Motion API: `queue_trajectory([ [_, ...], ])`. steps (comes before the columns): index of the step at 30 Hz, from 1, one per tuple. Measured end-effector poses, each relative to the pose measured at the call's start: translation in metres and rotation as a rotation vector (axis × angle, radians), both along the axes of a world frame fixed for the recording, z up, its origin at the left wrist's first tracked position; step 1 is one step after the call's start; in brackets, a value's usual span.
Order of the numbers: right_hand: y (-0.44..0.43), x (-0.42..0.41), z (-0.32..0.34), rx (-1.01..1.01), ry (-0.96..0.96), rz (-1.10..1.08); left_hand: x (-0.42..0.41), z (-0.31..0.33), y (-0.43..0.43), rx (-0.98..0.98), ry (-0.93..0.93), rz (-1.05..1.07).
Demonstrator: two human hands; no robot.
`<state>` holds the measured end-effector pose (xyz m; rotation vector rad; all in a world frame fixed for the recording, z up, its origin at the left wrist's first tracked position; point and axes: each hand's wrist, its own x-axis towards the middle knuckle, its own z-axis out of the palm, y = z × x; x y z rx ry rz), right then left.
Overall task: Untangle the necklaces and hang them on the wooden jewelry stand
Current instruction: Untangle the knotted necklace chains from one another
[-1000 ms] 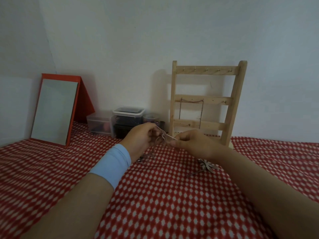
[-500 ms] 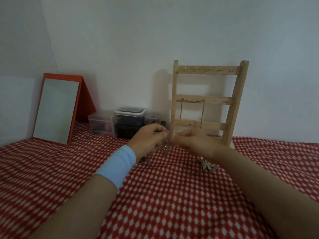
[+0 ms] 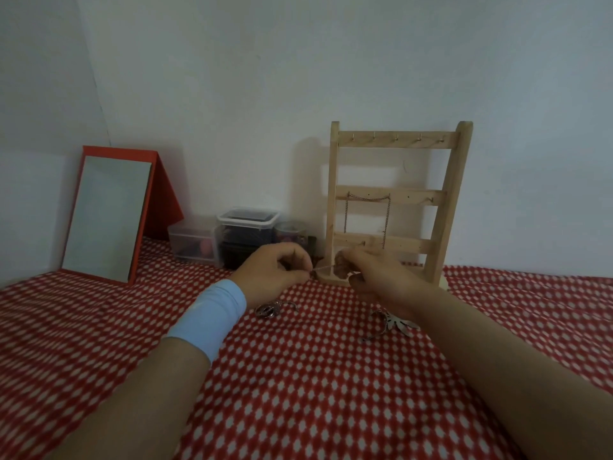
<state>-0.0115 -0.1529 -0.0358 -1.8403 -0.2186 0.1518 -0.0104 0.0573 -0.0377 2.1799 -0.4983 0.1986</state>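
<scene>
left hand (image 3: 278, 272): fingertips pinch one end of thin silver necklace chain (image 3: 323, 267)
right hand (image 3: 374, 277): fingers curled, pinching its other end
chain: taut between hands, above red-and-white checked cloth (image 3: 315, 376), before ladder-shaped wooden jewelry stand (image 3: 333, 194)
stand: dark chain (image 3: 368, 198) draped on middle rail

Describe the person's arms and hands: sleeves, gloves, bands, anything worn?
Both forearms are bare, no sleeves in view. The left hand and right hand are ungloved. A wide light-blue wristband wraps the left wrist; the right wrist carries nothing visible. Rings: too blurred to tell.
</scene>
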Motion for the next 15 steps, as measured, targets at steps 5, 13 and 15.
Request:
queue_trajectory([
  [5, -0.002, -0.002, 0.002, 0.114, 0.073, 0.170, 0.001, -0.005, -0.010, 0.098, 0.127, -0.049],
  [13, -0.009, 0.008, 0.006, 0.158, 0.064, -0.052, -0.002, 0.002, -0.005, 0.132, 0.093, 0.052],
  [15, -0.010, 0.011, 0.004, 0.106, 0.057, -0.124, 0.001, 0.007, 0.000, 0.137, 0.147, 0.081],
])
